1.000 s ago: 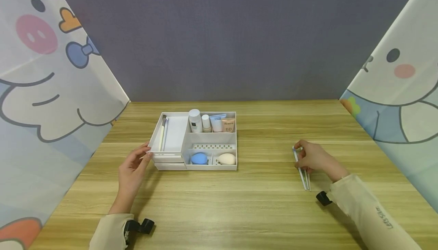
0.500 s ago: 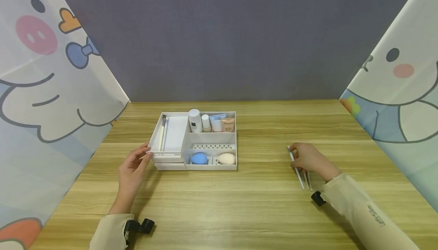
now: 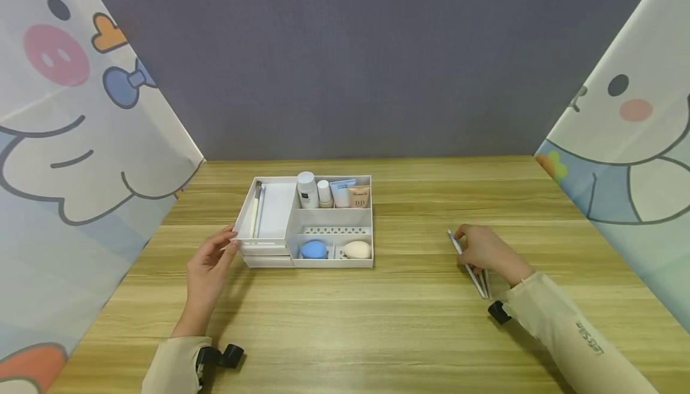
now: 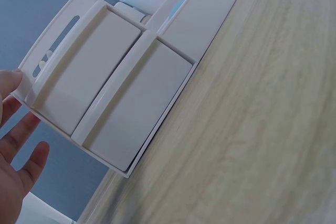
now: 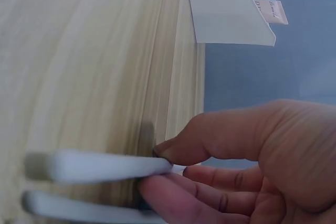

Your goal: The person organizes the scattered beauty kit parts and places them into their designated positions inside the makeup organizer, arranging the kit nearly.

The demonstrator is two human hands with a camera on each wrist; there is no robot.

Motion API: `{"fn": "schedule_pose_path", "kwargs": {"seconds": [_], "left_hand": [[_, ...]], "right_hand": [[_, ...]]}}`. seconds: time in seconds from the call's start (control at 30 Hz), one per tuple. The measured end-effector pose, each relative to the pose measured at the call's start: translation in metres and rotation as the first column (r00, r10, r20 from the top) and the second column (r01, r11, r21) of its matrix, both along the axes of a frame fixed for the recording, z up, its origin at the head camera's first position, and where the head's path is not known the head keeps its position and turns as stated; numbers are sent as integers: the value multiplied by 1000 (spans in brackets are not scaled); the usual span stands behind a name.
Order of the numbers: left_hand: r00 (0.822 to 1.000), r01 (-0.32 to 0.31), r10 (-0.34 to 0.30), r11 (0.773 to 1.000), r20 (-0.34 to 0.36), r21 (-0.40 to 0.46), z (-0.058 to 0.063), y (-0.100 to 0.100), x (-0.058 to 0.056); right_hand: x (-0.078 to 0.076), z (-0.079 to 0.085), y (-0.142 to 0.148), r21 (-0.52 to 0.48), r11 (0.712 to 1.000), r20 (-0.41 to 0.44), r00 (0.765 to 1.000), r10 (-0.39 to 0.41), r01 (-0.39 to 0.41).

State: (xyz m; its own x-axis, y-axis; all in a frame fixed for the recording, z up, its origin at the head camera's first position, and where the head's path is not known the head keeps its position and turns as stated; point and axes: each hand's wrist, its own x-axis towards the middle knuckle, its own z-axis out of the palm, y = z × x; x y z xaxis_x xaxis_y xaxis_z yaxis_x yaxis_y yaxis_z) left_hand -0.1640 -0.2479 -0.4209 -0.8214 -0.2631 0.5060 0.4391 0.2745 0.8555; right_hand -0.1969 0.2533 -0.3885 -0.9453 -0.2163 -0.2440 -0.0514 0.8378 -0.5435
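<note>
Because the stick [image 5: 105, 167] is slim and smooth, I judge it light and stiff, hardly fragile, but apt to roll or swivel between fingertips. It slants over the right part of the table [image 3: 345, 328], well apart from the organizer; from my feed I can't tell whether its near end is lifted or resting. The right hand [image 3: 492, 253] pinches it between thumb and forefinger, gap closed down to the stick's thickness, the other fingers bent beneath. I'd take hold near mid-length, where it should balance; a pinch near one end would likely let the other end droop. A second stick [image 5: 84, 206] runs just beside it, and I can't make out whether a finger touches that one.

Across the table, the left hand [image 3: 207, 271] lightly pinches the near left corner of the organizer [image 3: 334, 264], thumb in front, fingertips at the side, a lower finger loose. Two more sticks [image 3: 261, 211] lie in its top tray [image 3: 277, 208]. Beside them I see bottles [image 3: 307, 190] and tubes [image 3: 342, 193] upright at the back, sponges [image 3: 314, 250] at the front. A grey wall [image 3: 345, 64] stands behind.
</note>
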Motion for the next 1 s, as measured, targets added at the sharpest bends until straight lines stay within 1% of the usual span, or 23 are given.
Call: {"fn": "schedule_pose_path", "kwargs": {"seconds": [0.1,0.2,0.33,0.47,0.57,0.7,1.0], "left_hand": [[1000,1,-1,1000,-9,-2,-1,0,-1],[1000,3,-3,1000,-14,-13,0,0,-1],[1000,5,-5,1000,-5,-23,1,1,0],[1000,3,-3,1000,2,-23,3,2,1],[1000,1,-1,1000,-2,-23,3,2,1],[1000,5,-5,1000,-7,-12,2,2,1],[1000,-1,1,1000,3,-15,1,1,2]], "right_hand": [[0,0,1,0,1000,1,1000,17,-17],[-1,1,3,-32,999,16,999,29,-29],[-3,0,8,-119,993,46,999,28,-23],[-8,0,12,-208,978,45,998,41,-31],[-11,2,12,-284,958,51,997,61,-44],[-12,3,10,-387,921,75,994,73,-38],[-17,3,6,-520,854,129,990,63,13]]}}
